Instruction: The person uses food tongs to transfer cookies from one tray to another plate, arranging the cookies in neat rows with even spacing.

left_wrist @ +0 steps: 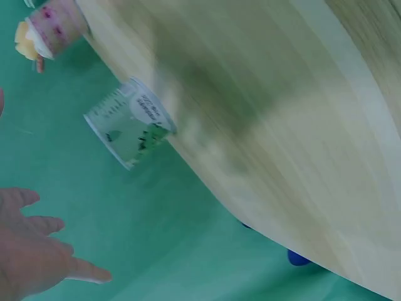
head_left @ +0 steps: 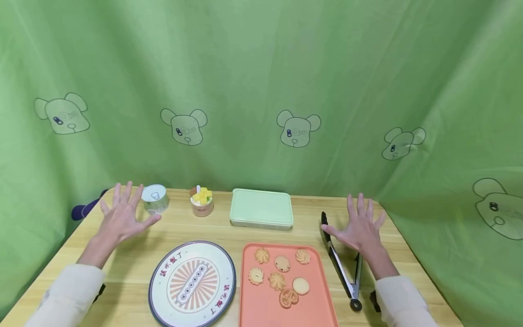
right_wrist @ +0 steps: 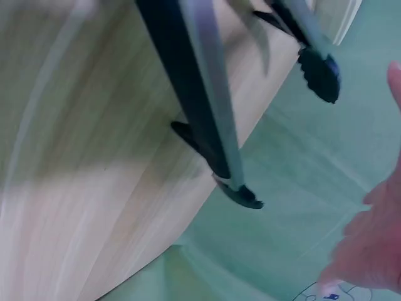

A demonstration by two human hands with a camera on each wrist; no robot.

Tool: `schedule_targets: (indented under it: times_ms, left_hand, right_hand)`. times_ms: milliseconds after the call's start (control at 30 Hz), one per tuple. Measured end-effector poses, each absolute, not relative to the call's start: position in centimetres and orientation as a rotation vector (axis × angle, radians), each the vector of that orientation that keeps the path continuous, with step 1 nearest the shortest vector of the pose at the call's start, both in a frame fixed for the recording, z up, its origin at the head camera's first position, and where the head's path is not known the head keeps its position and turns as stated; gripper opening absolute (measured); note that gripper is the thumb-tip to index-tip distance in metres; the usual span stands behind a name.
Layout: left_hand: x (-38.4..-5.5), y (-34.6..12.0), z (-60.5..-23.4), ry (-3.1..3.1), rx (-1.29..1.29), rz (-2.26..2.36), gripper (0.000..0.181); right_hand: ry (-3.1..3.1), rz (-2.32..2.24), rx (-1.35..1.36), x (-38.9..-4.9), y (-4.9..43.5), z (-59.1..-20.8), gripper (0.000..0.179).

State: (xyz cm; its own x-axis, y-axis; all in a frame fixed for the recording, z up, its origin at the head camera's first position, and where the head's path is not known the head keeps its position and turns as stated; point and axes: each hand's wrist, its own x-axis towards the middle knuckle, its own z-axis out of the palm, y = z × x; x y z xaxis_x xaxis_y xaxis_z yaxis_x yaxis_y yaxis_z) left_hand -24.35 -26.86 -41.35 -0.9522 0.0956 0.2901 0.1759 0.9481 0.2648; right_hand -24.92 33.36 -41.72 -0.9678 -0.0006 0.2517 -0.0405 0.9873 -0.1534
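Observation:
My left hand [head_left: 121, 217] hovers with fingers spread over the table's left side, holding nothing; the small tin can [head_left: 155, 199] is nearest to it. Over the right side my right hand [head_left: 360, 227] is also spread and holds nothing, its thumb above the black-tipped metal tongs [head_left: 341, 268]. Between the hands lie a round patterned plate [head_left: 194, 247] and a coral tray [head_left: 282, 317]. Several cookies [head_left: 277, 281], one of them pretzel-shaped, lie on the tray. The left wrist view shows the can [left_wrist: 130, 122] at the table's edge; the tongs [right_wrist: 207, 94] fill the top of the right wrist view.
At the back of the wooden table [head_left: 220, 233] stand a small cup with yellow topping [head_left: 202, 202] and a lidded pale green box [head_left: 261, 208]. A green curtain [head_left: 245, 91] with printed bear heads surrounds the back and sides. Something purple [head_left: 83, 210] shows past the left edge.

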Motion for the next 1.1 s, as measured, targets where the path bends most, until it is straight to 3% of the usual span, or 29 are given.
schedule_targets:
  times_ms: [700,933,1100]
  left_hand:
    - [-22.2,-23.9,-43.0,-3.039,-0.579,-0.961,0.086]
    - [-22.0,-23.9,-44.3,-3.039,-0.702,-1.403,0.083]
    - [-22.0,-23.8,-44.9,-2.985,-0.841,-1.700,0.069]
  right_hand:
    - [-3.149,0.565,-0.350,-21.3,32.5,-43.0,0.133]
    - [-3.190,0.568,-0.398,-21.0,32.0,-43.5,0.135]
    - [-3.208,0.548,-0.410,-21.0,31.8,-43.8,0.136]
